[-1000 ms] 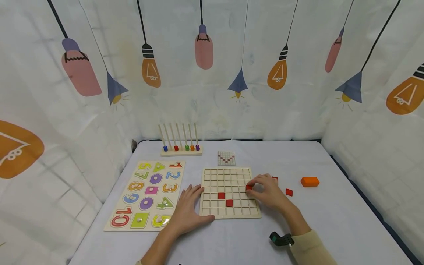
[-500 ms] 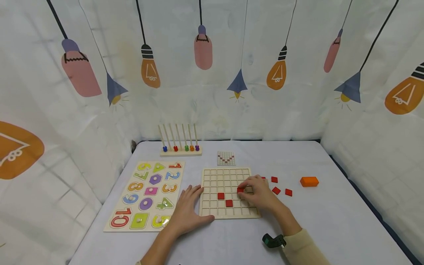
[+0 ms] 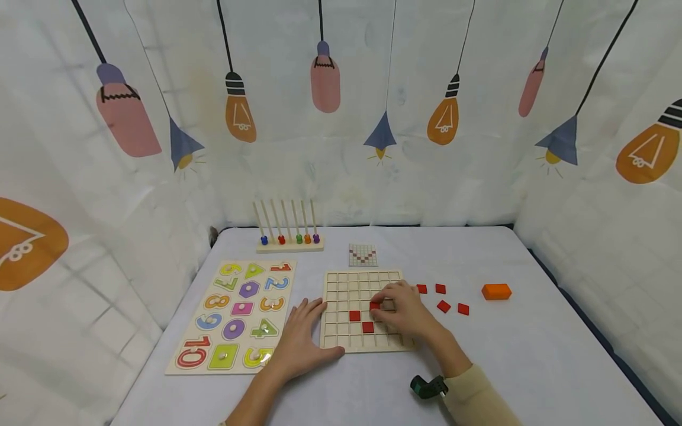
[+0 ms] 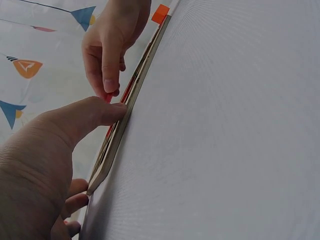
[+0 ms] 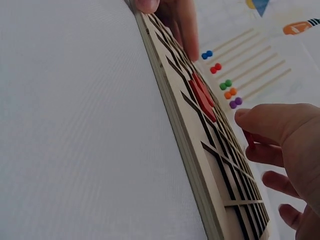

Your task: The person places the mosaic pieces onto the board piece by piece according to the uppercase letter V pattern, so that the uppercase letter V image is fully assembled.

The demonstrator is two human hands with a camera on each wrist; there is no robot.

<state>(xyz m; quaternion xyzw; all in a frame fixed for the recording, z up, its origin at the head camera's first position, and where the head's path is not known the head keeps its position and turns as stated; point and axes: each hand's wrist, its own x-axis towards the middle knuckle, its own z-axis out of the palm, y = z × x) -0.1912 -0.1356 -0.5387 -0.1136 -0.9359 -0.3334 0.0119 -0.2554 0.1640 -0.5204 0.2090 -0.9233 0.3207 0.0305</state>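
A pale wooden grid board (image 3: 341,296) lies on the table in the head view, with two red square tiles (image 3: 367,327) set diagonally in its cells. My left hand (image 3: 305,337) rests at the board's left edge, fingers spread. In the left wrist view its thumb (image 4: 111,113) touches the near edge. Over the middle of the grid, my right hand (image 3: 404,310) pinches another red tile (image 3: 375,306) between thumb and fingers. The right wrist view has this tile (image 5: 248,139) edge-on above the board; I cannot tell whether it touches a cell.
Several loose red tiles (image 3: 440,289) lie right of the board, with an orange block (image 3: 496,291) beyond. A small pattern card (image 3: 363,255) is behind it. At left sits a number-and-shape puzzle board (image 3: 267,277); a bead-and-peg counting stand (image 3: 290,248) is at the back.
My right hand has moved left over the grid with the pinched red tile, from the board's right edge to near its middle, uncovering loose tiles. The left hand stays in place.
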